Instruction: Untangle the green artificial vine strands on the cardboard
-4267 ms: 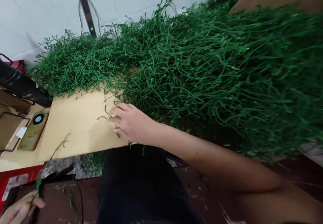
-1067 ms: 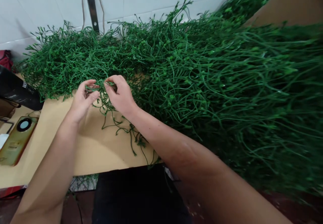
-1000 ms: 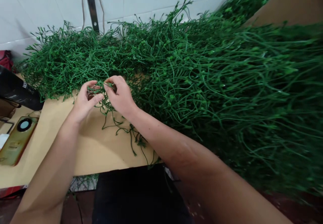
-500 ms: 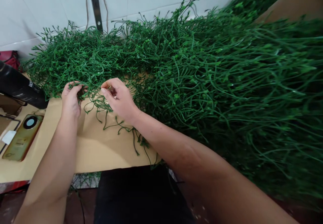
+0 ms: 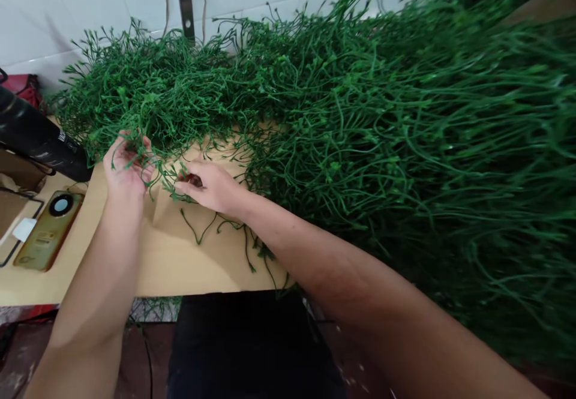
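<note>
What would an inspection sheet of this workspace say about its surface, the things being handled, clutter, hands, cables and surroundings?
Surface: tan board, partly covered; loose stems lie on it.
Things handled: large tangled green heap across the back and right; small sprigs between the hands.
Clutter: phone, back up, and black bottle at left.
Hands: left hand palm up, fingers curled around sprigs; right hand appears to pinch some.
Cables: thin dark cord below the board; its use cannot be told.
Surroundings: white tiled wall, red bag.

Dim light, blurred right edge.
</note>
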Tool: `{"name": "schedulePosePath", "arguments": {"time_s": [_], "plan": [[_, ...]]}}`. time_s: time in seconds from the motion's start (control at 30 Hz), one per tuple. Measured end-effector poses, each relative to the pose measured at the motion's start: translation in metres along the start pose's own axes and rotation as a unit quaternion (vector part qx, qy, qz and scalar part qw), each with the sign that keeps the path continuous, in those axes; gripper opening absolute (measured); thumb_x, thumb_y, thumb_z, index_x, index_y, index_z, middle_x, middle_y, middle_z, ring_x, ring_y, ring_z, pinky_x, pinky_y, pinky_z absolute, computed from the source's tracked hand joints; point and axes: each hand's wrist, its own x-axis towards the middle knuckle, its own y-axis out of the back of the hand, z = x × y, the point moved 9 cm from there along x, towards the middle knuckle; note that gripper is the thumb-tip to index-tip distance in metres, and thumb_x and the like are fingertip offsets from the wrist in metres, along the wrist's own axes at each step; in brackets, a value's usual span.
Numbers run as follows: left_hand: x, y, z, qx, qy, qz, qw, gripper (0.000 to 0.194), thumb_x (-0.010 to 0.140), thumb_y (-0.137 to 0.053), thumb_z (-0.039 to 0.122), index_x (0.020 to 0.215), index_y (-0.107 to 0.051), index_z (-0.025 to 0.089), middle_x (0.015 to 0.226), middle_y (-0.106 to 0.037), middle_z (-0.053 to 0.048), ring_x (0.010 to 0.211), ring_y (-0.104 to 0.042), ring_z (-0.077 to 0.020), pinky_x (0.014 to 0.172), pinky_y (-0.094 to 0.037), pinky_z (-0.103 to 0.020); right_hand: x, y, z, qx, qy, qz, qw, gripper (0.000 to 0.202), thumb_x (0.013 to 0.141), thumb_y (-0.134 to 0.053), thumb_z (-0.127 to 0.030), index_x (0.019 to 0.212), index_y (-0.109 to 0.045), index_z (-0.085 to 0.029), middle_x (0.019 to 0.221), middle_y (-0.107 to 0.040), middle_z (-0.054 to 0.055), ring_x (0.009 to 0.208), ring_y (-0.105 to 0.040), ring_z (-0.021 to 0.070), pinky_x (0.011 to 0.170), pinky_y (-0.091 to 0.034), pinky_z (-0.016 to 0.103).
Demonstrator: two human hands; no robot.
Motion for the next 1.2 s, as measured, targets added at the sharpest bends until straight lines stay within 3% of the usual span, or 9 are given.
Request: {"name": "schedulePosePath", "arguments": {"time_s": [0.1,0.27,0.47,0.6,0.77,0.87,0.93,1.07,1.2], "plan": [[-0.006,-0.010,-0.009,-0.121,0.086,0.012,0.989,0.046,0.082,-0.030,0.059,0.083,-0.056,0.021,0.093,-0.066,-0.009,0.093,-0.063,-0.0212,0.056,-0.051,-0.029,0.003,0.006,0.004,-0.011,-0.027,0.020,0.999,0.029,0.082,-0.051,-0.022,0.059,-0.035,-0.017,0.061,-0.036,-0.004,0.059,-0.032,0.0068,0.058,-0.025,0.024],[-0.029,-0.046,-0.002,-0.188,0.182,-0.072,0.963,0.052,0.089,-0.019,0.053,0.087,-0.057,0.017,0.102,-0.065,-0.011,0.092,-0.065,-0.0199,0.063,-0.055,-0.031,0.005,0.019,0.007,0.084,-0.055,0.076,0.992,0.036,0.084,-0.048,-0.020,0.056,-0.025,-0.019,0.056,-0.022,-0.006,0.055,-0.023,0.0066,0.056,-0.019,0.025],[-0.041,-0.062,0.011,-0.072,0.145,-0.171,0.972,0.055,0.083,-0.037,0.058,0.097,-0.063,0.011,0.090,-0.067,-0.013,0.093,-0.065,-0.0252,0.069,-0.056,-0.036,0.005,0.036,0.018,0.191,-0.077,0.173,0.963,0.037,0.084,-0.047,-0.016,0.055,-0.025,-0.020,0.056,-0.019,-0.006,0.054,-0.021,0.0066,0.053,-0.019,0.024],[-0.045,-0.070,0.009,-0.050,0.127,-0.215,0.967,0.042,0.081,-0.050,0.049,0.094,-0.065,0.012,0.087,-0.067,-0.012,0.091,-0.066,-0.0259,0.073,-0.056,-0.039,0.005,0.037,0.029,0.196,-0.082,0.199,0.957,0.032,0.086,-0.046,-0.021,0.058,-0.030,-0.019,0.057,-0.025,-0.005,0.057,-0.025,0.0072,0.054,-0.023,0.024],[-0.035,-0.062,0.004,-0.093,0.132,-0.144,0.976,0.020,0.082,-0.056,0.032,0.085,-0.063,0.014,0.075,-0.065,-0.005,0.070,-0.066,-0.0146,0.061,-0.054,-0.025,0.000,0.045,0.025,0.100,-0.046,0.233,0.966,0.019,0.086,-0.047,-0.025,0.069,-0.041,-0.018,0.066,-0.038,-0.003,0.064,-0.037,0.0085,0.061,-0.035,0.024],[-0.030,-0.054,0.003,-0.135,0.149,-0.089,0.975,0.016,0.082,-0.057,0.031,0.080,-0.060,0.015,0.065,-0.062,0.000,0.054,-0.061,-0.0078,0.050,-0.049,-0.017,-0.011,0.062,0.006,0.010,0.010,0.297,0.955,0.012,0.087,-0.046,-0.028,0.083,-0.047,-0.017,0.083,-0.046,0.003,0.079,-0.046,0.0120,0.074,-0.043,0.030],[-0.028,-0.049,0.002,-0.160,0.163,-0.058,0.972,0.016,0.081,-0.058,0.031,0.079,-0.058,0.016,0.062,-0.061,0.002,0.050,-0.059,-0.0060,0.045,-0.046,-0.014,-0.017,0.066,-0.011,-0.042,0.061,0.309,0.948,0.016,0.089,-0.042,-0.033,0.086,-0.047,-0.018,0.088,-0.047,0.005,0.088,-0.047,0.0145,0.081,-0.045,0.034],[-0.026,-0.045,0.001,-0.191,0.174,-0.027,0.966,0.015,0.082,-0.059,0.031,0.078,-0.058,0.017,0.060,-0.062,0.003,0.049,-0.059,-0.0048,0.042,-0.043,-0.011,-0.016,0.045,-0.031,-0.108,0.123,0.220,0.962,0.020,0.087,-0.045,-0.038,0.085,-0.049,-0.018,0.086,-0.049,0.006,0.089,-0.049,0.0168,0.084,-0.044,0.037],[-0.027,-0.046,0.003,-0.211,0.176,-0.020,0.961,0.014,0.082,-0.059,0.030,0.078,-0.058,0.017,0.060,-0.063,0.004,0.048,-0.058,-0.0039,0.041,-0.043,-0.010,-0.008,0.025,-0.018,-0.155,0.080,0.150,0.973,0.022,0.081,-0.055,-0.035,0.091,-0.053,-0.015,0.090,-0.052,0.008,0.090,-0.049,0.0195,0.084,-0.044,0.036]]}}
